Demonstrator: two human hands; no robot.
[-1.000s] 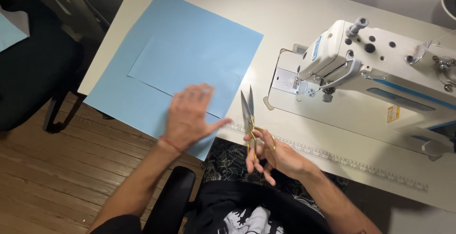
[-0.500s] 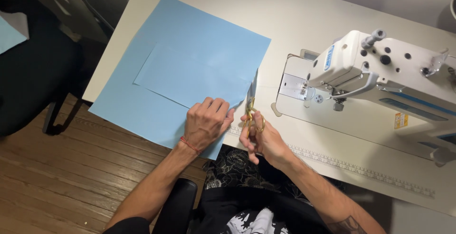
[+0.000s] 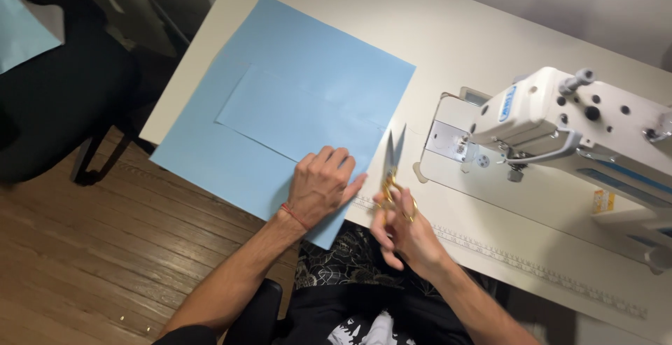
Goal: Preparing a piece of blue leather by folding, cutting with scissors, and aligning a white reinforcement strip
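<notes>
scissors (image 3: 393, 157) raised, apparently open | paper (image 3: 280, 107) under left hand (image 3: 320, 186)

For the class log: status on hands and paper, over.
Left hand flat on blue paper. Right hand holds gold-handled scissors, blades open at paper's edge. Nothing blocking.

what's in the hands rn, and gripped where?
Right hand holds the scissors by the gold handle loops, blades open. Left hand grips nothing; it lies flat on the blue sheet.
</notes>
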